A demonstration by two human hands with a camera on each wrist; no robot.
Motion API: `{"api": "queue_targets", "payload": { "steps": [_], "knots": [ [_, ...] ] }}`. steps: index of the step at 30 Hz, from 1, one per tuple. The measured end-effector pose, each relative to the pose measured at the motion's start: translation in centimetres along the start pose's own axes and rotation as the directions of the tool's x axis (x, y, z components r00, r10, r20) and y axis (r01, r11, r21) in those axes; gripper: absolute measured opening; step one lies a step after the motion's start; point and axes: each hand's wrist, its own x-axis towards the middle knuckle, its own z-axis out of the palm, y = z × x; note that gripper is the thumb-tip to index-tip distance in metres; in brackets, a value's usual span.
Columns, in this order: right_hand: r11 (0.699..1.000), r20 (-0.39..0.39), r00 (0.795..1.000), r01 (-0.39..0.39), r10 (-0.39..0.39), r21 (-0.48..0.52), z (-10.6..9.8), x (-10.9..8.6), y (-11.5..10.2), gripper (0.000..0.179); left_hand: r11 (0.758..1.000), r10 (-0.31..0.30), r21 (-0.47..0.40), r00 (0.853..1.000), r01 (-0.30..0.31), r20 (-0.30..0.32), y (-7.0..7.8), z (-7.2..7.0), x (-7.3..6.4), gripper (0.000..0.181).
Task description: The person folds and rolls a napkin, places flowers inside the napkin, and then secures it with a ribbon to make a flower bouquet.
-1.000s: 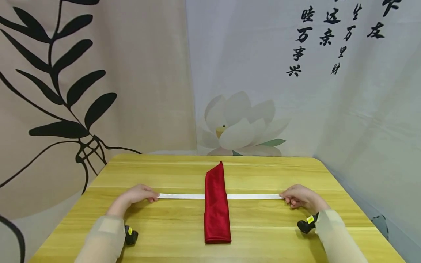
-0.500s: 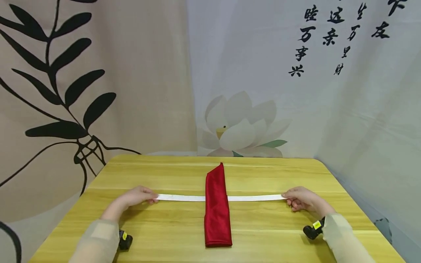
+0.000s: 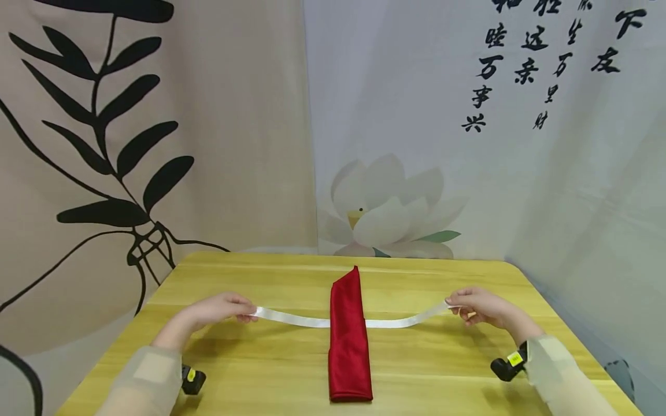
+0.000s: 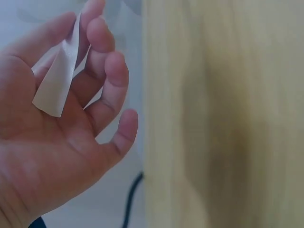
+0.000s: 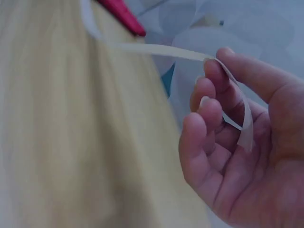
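A folded red cloth (image 3: 350, 341) lies lengthwise at the middle of the table, satiny and narrow, its far end slanting to a point. A white ribbon (image 3: 387, 323) runs crosswise, its middle hidden by the cloth. My left hand (image 3: 221, 309) pinches the ribbon's left end between thumb and index finger; in the left wrist view a short tail of ribbon (image 4: 58, 83) hangs over the palm. The right end is pinched by my right hand (image 3: 486, 312), raised above the tabletop, with a tail (image 5: 244, 130) curling into the palm. Both ribbon sides slope up from the cloth.
The wooden table (image 3: 250, 370) has light yellow grain and rounded far corners. Behind it hangs a pale curtain (image 3: 244, 127) printed with leaves, a lotus and black characters. A small black camera (image 3: 193, 380) sits at my left wrist, another black camera (image 3: 509, 367) at my right.
The ribbon has gone from flat and straight to sagging, as both its ends have risen, the right one more. My hands keep their pinch. The head view has shifted slightly.
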Motion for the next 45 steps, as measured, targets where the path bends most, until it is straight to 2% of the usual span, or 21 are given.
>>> {"api": "queue_targets", "payload": {
  "steps": [7, 13, 19, 25, 30, 36, 45],
  "knots": [
    [0.995, 0.058, 0.997, 0.064, -0.060, -0.077, 1.6, 1.2, -4.3, 0.022, 0.999, 0.040, 0.007, 0.999, -0.040, 0.028, 3.1, 0.2, 1.0, 0.033],
    [0.985, 0.132, 0.985, 0.129, -0.113, -0.116, 3.4, 2.2, -7.3, 0.023, 0.996, 0.080, 0.020, 0.996, -0.081, 0.050, 5.9, 0.4, 2.4, 0.030],
    [0.975, 0.165, 0.977, 0.161, -0.136, -0.151, 4.9, 3.4, -8.7, 0.024, 0.992, 0.102, 0.065, 0.992, -0.107, 0.074, 8.3, 0.8, 4.1, 0.029],
    [0.972, 0.167, 0.977, 0.162, -0.133, -0.170, 7.0, 5.0, -9.3, 0.028, 0.990, 0.100, 0.087, 0.991, -0.108, 0.089, 9.8, 1.8, 6.0, 0.028],
    [0.969, 0.187, 0.970, 0.185, -0.154, -0.165, 9.7, 6.4, -9.5, 0.033, 0.992, 0.104, 0.067, 0.990, -0.110, 0.094, 10.2, 3.0, 7.8, 0.028],
    [0.961, 0.215, 0.960, 0.218, -0.179, -0.171, 13.3, 8.0, -9.0, 0.026, 0.992, 0.093, 0.080, 0.992, -0.100, 0.090, 9.5, 4.9, 10.2, 0.026],
    [0.959, 0.121, 0.980, 0.180, -0.156, -0.219, 18.3, 9.2, -7.8, 0.025, 0.995, 0.048, 0.086, 0.994, -0.056, 0.093, 8.3, 8.0, 13.4, 0.025]
  ]
}}
